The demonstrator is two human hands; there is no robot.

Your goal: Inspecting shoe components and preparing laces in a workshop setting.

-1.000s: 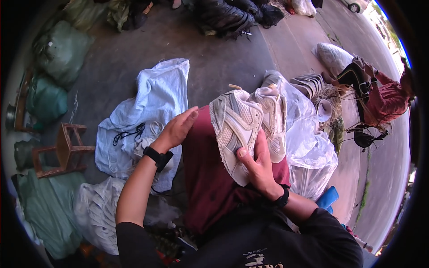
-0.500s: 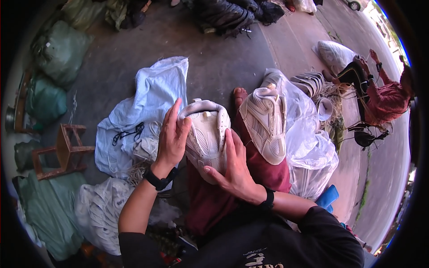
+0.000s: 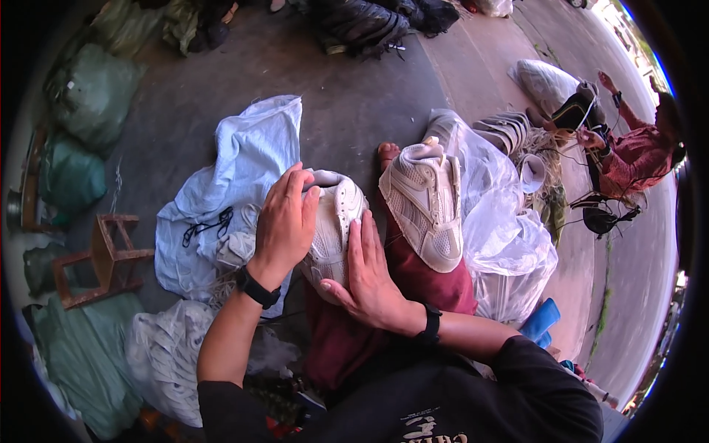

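Note:
An off-white mesh shoe upper [image 3: 336, 221] lies over my lap, its padded collar away from me. My left hand [image 3: 286, 225] rests along its left side, fingers stretched and thumb up by the collar. Flat against its right side and toe lies my right hand [image 3: 373, 284], with fingers straight and thumb spread. Neither hand has its fingers wrapped round it; part of the upper is hidden beneath them. A matching shoe upper [image 3: 428, 199] with laces sits on my right knee, toe toward me, and no hand touches it.
On the left are a white cloth sack [image 3: 247, 155], a tipped wooden stool [image 3: 111, 255] and green sacks [image 3: 88, 362]. To the right lies clear plastic sheeting [image 3: 509, 236] beside stacked grey pieces [image 3: 506, 133]. Another person [image 3: 639, 159] sits at the far right.
My left hand has slid over more of the upper, its fingers closer together. The upper has turned slightly. My right hand stays along its side, and the whole view has shifted a little.

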